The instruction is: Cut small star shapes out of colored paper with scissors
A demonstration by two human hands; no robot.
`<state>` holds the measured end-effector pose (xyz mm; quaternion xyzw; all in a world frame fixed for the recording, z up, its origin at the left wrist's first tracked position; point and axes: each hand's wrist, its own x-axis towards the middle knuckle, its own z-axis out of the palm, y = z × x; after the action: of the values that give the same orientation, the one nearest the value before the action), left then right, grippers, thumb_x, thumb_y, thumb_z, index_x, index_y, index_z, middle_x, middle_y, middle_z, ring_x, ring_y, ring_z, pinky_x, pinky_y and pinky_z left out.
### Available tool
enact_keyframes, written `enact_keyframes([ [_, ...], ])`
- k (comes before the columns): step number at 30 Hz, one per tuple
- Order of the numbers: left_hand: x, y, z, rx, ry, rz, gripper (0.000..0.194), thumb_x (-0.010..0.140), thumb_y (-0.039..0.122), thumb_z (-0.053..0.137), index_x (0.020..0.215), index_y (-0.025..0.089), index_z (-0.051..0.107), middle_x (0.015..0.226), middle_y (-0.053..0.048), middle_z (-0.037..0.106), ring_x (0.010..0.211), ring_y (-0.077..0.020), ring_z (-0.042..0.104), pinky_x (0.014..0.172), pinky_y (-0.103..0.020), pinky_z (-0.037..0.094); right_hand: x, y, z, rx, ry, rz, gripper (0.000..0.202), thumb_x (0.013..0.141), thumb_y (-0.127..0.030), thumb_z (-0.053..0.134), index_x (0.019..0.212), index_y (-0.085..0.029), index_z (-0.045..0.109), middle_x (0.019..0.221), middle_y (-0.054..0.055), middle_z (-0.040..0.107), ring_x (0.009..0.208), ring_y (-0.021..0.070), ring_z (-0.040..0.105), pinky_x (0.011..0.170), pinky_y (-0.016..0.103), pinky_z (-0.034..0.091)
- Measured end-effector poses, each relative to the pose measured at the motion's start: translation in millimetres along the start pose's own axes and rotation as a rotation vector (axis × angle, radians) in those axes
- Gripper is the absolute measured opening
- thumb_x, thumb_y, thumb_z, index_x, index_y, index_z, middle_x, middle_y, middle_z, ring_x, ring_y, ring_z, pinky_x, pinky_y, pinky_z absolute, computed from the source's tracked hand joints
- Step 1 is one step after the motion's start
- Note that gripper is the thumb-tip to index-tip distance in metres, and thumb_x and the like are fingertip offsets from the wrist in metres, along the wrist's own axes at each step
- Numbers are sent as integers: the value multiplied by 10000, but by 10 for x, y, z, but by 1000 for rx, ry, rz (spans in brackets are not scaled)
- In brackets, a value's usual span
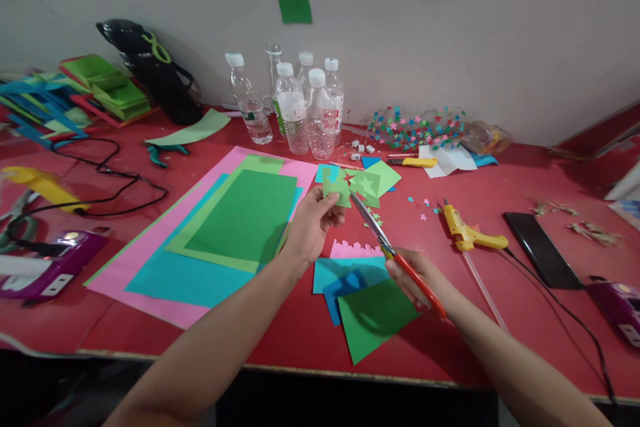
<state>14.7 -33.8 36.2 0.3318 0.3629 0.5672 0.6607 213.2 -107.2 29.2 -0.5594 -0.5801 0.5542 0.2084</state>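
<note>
My left hand (315,221) pinches a light green paper piece (340,192) with star-shaped cut-outs near the middle of the red table. My right hand (413,275) is closed on the orange handles of scissors (383,239), whose blades point up and left, their tips at the right edge of that paper. Behind the held paper lie more green pieces with star-shaped holes (367,185). Below the scissors blades are a pink strip with a scalloped edge (354,250), blue sheets (325,275) and a dark green sheet (373,317).
Large coloured sheets (240,217) lie at the left. Plastic bottles (293,110) and a black flask (155,73) stand by the wall. A yellow glue gun (470,233), its cord and a phone (543,250) are at the right. Small stars (424,217) lie scattered.
</note>
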Motion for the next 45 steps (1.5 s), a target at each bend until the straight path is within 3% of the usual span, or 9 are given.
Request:
enact_keyframes([
  [5,-21,-50,28,-36,-90,-100,210,693,304,717,716,139,588,615,5,641,518,-69,564,520,-201,424,33,39,9,5,9,-33,504,779,-695,509,660,-226,369,369,-89,374,285,69,339,318,200,256],
  [10,0,-47,12,-45,28,1,174,679,261,732,718,152,603,638,6,664,562,-82,594,557,-207,454,13,23,-2,-33,34,-68,445,825,-609,518,668,-219,373,409,-89,373,327,66,344,352,198,269],
  [19,-8,-36,-9,126,-25,156,129,749,277,653,767,156,613,635,14,639,531,-85,565,540,-228,432,10,17,-10,-70,6,-53,428,856,-573,514,675,-218,358,423,-89,374,330,65,344,362,199,271],
  [31,-13,25,-12,282,-65,210,122,769,270,623,732,157,595,565,31,589,499,-78,540,533,-229,423,-16,38,-55,-109,-53,-65,485,859,-665,440,701,-214,363,466,-76,389,360,67,375,364,191,301],
  [37,12,26,-39,305,-103,201,116,773,272,608,754,158,595,567,31,593,494,-82,544,517,-230,428,-18,11,-83,-134,-65,-122,481,870,-656,434,695,-217,346,474,-71,399,372,67,370,379,200,291],
  [45,43,49,-82,351,-140,191,100,778,260,601,758,162,595,576,32,589,502,-81,546,518,-224,440,-24,-14,-97,-147,-69,-90,463,876,-629,444,688,-215,357,475,-69,389,390,79,394,386,201,296],
])
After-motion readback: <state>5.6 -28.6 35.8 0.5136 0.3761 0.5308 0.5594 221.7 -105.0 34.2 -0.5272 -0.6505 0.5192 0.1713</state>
